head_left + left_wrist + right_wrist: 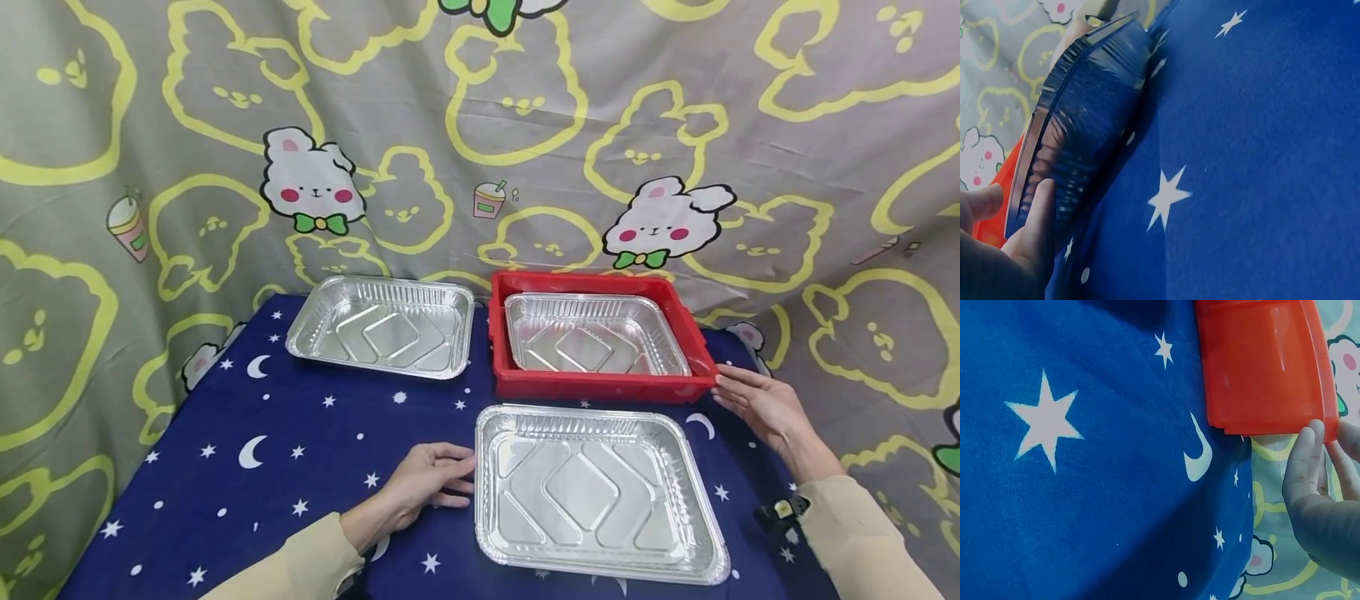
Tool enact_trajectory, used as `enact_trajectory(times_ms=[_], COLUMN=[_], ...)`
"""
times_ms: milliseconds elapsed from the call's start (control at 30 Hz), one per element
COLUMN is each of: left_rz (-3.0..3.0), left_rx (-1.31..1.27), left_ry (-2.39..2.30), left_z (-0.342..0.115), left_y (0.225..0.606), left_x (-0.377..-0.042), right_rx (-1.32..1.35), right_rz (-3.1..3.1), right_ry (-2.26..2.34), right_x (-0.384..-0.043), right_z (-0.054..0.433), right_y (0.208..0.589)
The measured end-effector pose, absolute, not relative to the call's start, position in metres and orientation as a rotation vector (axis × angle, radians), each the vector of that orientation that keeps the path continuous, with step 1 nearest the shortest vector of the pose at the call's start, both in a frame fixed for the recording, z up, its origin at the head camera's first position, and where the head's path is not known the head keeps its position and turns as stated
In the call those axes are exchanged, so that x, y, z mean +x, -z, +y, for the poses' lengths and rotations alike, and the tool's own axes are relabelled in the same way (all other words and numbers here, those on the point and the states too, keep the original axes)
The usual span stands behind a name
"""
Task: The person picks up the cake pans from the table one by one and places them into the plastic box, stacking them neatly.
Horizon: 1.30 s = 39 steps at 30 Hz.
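Nearest me is a silver foil tray (592,492), lying on the dark blue cloth. My left hand (431,483) is at its left side, fingers extended with the tips right at the rim. In the left wrist view, the thumb and a finger (1040,212) show beside the tray's ribbed wall (1079,125). Behind this tray stands a red plastic bin (607,387) with a second foil tray (592,342) inside. My right hand (768,408) touches the bin's front right corner with fairly straight fingers. The right wrist view shows those fingertips (1315,428) against the red rim.
A third foil tray (382,329) sits at the back left, left of the bin. The tablecloth (300,417) has white stars and moons. A grey curtain (420,108) with yellow outlines and rabbit prints hangs right behind the table.
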<state>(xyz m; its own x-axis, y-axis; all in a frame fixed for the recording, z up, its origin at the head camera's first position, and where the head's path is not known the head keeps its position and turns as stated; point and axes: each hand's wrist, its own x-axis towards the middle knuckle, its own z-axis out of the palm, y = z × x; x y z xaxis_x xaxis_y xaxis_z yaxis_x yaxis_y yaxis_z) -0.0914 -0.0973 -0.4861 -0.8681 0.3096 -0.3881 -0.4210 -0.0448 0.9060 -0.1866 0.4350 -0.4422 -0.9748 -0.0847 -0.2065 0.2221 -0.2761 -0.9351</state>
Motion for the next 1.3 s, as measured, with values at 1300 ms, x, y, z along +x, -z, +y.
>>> enact_trajectory(times_ms=[1300], left_rz=[1.786], left_rx=[-0.080], left_ry=[-1.973], left_z=[-0.081], left_y=[0.486], left_x=[-0.089], right_rx=[0.236], right_rz=[1.774], right_ry=[2.335], right_x=[-0.187], right_z=[0.435], right_y=[0.441])
